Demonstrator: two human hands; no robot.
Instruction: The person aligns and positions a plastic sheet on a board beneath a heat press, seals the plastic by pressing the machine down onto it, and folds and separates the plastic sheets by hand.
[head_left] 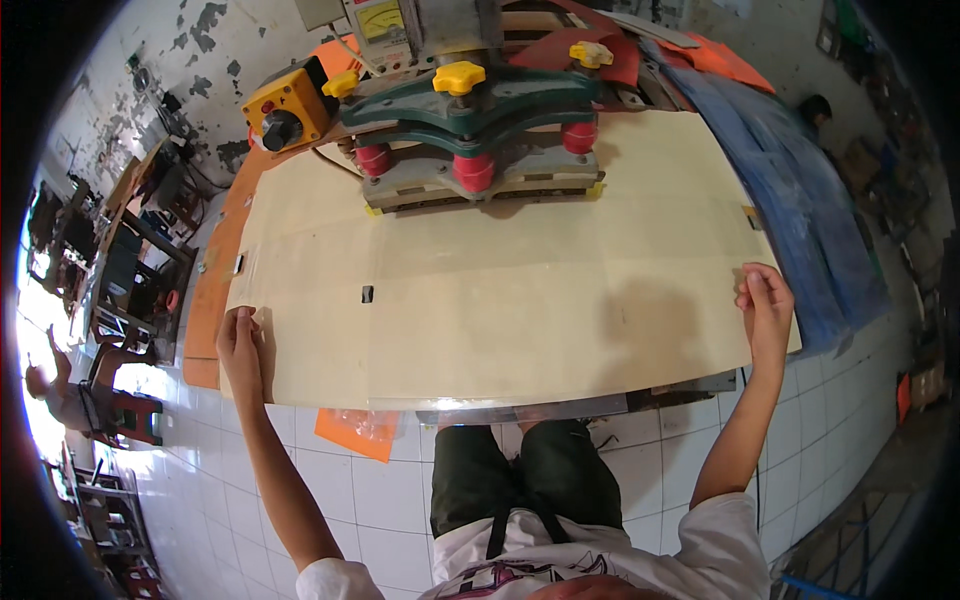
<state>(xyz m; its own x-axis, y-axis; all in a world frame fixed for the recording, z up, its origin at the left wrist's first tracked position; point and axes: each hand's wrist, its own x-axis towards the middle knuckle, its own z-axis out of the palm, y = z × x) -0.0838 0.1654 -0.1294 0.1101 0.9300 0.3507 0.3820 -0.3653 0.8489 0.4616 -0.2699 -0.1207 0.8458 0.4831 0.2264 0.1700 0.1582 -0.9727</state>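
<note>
A flat cream sheet (480, 310) bears a small black rectangular patch (367, 294); over its far part, a dark-green metal press frame (470, 118) carries star-shaped yellow knobs (459, 77) and rounded red posts (474, 172). Right of the sheet, plastic sheeting (800, 200) shows blue; at its far left, a boxy yellow control unit (300, 95) (its round knob (281, 130) black); below it, white floor tiles (385, 500) form a grid.

1 fisheye view, from head height, facing down

A workshop: a press (470, 115) with 3 yellow star-shaped knobs (459, 77) stands over a broad cream surface (490, 310), beside a yellow control box (290, 95) and a dial meter (380, 28). Paint peels from the wall (195, 70); cluttered workbenches (120, 250) and another person (70, 408) are at left; white tiles (390, 515) cover the floor.
</note>
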